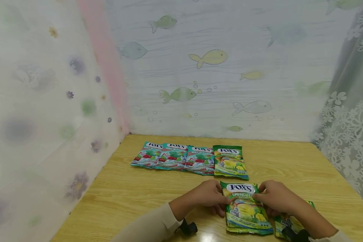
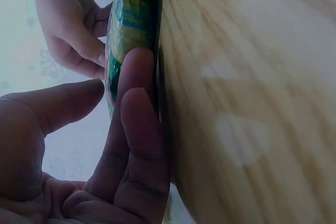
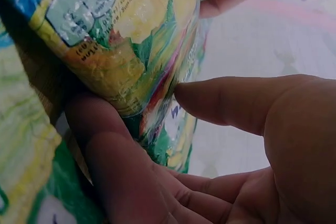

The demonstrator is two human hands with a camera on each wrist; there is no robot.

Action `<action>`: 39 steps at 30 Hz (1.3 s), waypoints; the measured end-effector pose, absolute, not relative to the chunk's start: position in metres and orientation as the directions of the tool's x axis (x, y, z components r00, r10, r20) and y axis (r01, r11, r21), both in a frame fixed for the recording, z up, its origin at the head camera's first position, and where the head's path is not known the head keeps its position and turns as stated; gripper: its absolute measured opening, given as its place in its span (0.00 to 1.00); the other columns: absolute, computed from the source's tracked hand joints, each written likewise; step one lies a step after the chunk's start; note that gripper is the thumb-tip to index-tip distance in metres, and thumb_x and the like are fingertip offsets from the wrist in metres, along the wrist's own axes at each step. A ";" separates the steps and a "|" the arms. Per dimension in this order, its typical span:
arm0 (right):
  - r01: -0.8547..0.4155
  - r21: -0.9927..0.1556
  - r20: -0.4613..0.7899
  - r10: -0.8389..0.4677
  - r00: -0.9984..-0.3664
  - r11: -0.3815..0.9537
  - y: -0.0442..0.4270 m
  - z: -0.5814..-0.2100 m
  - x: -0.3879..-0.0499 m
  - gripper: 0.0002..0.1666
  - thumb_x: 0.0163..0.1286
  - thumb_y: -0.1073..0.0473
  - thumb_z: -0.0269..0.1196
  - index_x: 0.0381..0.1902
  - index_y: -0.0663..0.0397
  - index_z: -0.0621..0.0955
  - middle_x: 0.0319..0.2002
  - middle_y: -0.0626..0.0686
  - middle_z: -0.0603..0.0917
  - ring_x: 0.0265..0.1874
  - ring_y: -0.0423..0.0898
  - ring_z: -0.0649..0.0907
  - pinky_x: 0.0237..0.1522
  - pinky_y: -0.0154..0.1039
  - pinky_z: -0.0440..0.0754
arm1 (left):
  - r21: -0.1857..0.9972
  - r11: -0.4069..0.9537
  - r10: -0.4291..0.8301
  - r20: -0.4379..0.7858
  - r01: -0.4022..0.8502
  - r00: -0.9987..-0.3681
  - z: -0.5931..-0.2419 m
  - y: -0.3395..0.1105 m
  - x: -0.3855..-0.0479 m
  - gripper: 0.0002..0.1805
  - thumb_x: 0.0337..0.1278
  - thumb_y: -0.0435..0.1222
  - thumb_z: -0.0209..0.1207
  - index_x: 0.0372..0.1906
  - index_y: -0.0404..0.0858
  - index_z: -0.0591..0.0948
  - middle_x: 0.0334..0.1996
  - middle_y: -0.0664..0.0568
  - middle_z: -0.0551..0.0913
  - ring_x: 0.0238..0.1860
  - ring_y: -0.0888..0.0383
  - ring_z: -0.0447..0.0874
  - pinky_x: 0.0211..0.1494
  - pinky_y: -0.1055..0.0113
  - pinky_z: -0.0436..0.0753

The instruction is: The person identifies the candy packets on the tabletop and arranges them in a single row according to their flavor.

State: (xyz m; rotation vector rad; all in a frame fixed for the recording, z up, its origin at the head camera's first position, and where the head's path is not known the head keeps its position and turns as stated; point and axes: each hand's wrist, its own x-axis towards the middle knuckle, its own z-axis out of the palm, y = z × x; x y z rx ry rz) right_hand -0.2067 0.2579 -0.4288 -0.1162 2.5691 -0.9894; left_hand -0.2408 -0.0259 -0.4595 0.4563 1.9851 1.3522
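Observation:
A green and yellow Fox's candy bag point(image 1: 245, 210) lies near the table's front, between both hands. My left hand point(image 1: 210, 197) holds its left edge, thumb on the upper side and fingers low by the table. On the right edge, my right hand point(image 1: 276, 198) pinches the bag, with the thumb on top and fingers beneath, as the right wrist view shows. Another green and yellow candy bag point(image 1: 290, 224) lies partly hidden under the right forearm. In the left wrist view the held bag point(image 2: 131, 24) is seen edge-on, close to the wood.
Toward the back, three teal Mint Blossom candy bags point(image 1: 172, 157) overlap in a row. A green and yellow candy bag point(image 1: 230, 163) sits at that row's right end. The wooden table point(image 1: 115, 191) meets patterned wall coverings point(image 1: 211, 84) behind and at the left.

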 end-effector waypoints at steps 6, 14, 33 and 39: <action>0.066 -0.683 -0.328 -0.225 -0.918 0.727 0.257 -0.428 -0.205 0.31 0.73 0.48 0.67 0.58 0.72 0.78 0.20 0.55 0.84 0.18 0.50 0.84 0.23 0.45 0.84 | 0.907 0.409 0.614 -0.353 -0.098 -0.706 -0.460 -0.022 -0.237 0.25 0.66 0.43 0.69 0.60 0.38 0.73 0.26 0.44 0.91 0.23 0.55 0.90 0.30 0.58 0.89; 0.043 -0.701 -0.312 -0.252 -0.916 0.712 0.261 -0.427 -0.204 0.32 0.74 0.46 0.67 0.59 0.68 0.74 0.25 0.54 0.85 0.18 0.51 0.83 0.21 0.46 0.83 | 0.905 0.423 0.615 -0.327 -0.050 -0.717 -0.459 -0.020 -0.233 0.28 0.67 0.42 0.69 0.64 0.38 0.71 0.24 0.46 0.90 0.21 0.55 0.88 0.31 0.59 0.88; -0.013 -0.792 -0.227 -0.313 -0.922 0.611 0.277 -0.406 -0.214 0.43 0.77 0.47 0.63 0.72 0.73 0.60 0.37 0.57 0.86 0.21 0.52 0.80 0.19 0.46 0.80 | 0.958 0.288 0.582 -0.188 -0.016 -0.791 -0.442 -0.012 -0.242 0.32 0.66 0.39 0.69 0.69 0.40 0.67 0.32 0.50 0.90 0.28 0.49 0.91 0.33 0.55 0.90; -0.055 -0.752 -0.165 -0.269 -0.949 0.656 0.278 -0.399 -0.219 0.46 0.76 0.47 0.64 0.75 0.73 0.59 0.40 0.56 0.86 0.24 0.52 0.82 0.22 0.47 0.81 | 0.964 0.264 0.554 -0.166 -0.017 -0.816 -0.438 -0.006 -0.250 0.35 0.67 0.41 0.69 0.72 0.42 0.64 0.36 0.51 0.89 0.32 0.46 0.91 0.37 0.54 0.90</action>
